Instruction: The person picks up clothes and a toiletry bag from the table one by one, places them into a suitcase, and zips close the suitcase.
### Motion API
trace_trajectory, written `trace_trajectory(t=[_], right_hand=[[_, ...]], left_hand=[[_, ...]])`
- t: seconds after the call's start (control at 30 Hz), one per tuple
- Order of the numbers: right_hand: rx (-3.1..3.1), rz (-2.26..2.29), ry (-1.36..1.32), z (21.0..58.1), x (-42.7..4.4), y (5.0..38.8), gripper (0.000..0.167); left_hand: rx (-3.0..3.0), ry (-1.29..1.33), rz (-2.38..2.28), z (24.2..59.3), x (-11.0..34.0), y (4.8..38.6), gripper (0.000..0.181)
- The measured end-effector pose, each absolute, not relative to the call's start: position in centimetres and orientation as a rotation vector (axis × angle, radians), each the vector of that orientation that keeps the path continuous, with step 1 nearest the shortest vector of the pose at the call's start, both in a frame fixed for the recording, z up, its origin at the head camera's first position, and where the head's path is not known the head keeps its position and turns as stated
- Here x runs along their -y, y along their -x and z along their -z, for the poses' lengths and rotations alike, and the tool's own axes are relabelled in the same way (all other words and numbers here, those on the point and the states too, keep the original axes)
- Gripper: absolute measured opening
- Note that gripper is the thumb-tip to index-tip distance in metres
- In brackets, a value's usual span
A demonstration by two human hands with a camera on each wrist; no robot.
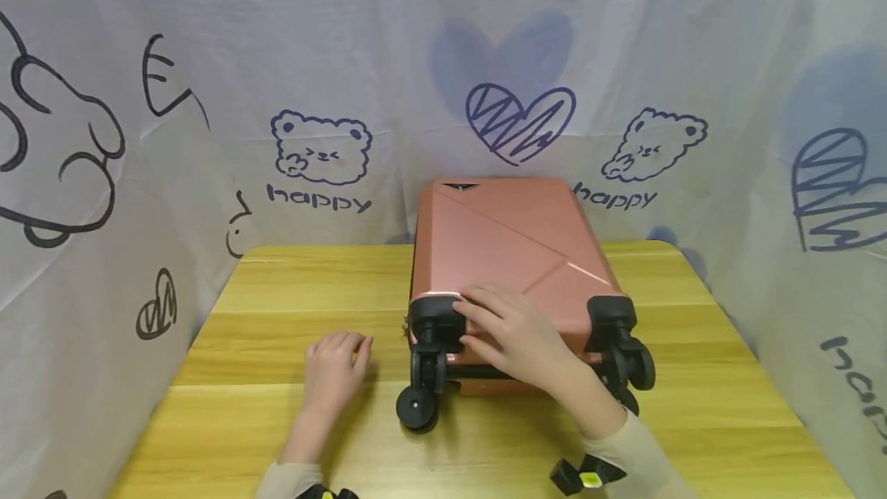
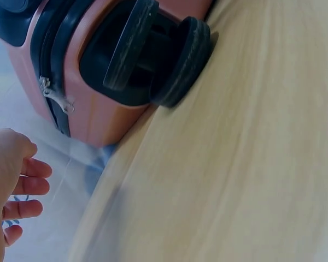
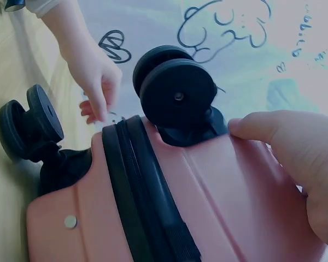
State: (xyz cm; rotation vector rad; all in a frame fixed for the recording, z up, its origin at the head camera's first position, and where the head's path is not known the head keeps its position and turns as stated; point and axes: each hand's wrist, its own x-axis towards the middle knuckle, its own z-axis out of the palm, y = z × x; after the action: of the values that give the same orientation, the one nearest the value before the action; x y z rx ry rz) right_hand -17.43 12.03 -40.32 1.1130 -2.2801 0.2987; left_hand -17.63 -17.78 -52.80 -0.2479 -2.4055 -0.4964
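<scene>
A pink hard-shell suitcase [image 1: 502, 241] lies flat on the table, its wheeled end toward me. Black caster wheels [image 1: 417, 406] stick out at its near left corner, and another pair [image 1: 637, 366] at the near right. My right hand [image 1: 513, 333] rests on the near edge, fingers stretched over the shell and touching the black corner guard [image 1: 433, 314]. Left of the suitcase, my left hand [image 1: 336, 368] is apart from it, fingers loosely bent and holding nothing. A metal zipper pull [image 2: 59, 101] shows on the side in the left wrist view.
The suitcase stands on a yellow wood-grain table [image 1: 305, 283]. White curtains [image 1: 388, 60] printed with hearts, bears and lettering hang behind it and along both sides. Dark straps with small devices [image 1: 587, 476] sit on the wrists.
</scene>
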Motion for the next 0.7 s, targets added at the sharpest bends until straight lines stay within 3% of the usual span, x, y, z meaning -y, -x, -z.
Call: trace_trajectory(t=[0.7], right_hand=[[2.563,-0.482,-0.807,39.7,-22.3,14.5,0.058]], left_hand=[[2.4,0.161,0.449,50.6,22.6,18.6,0.019]])
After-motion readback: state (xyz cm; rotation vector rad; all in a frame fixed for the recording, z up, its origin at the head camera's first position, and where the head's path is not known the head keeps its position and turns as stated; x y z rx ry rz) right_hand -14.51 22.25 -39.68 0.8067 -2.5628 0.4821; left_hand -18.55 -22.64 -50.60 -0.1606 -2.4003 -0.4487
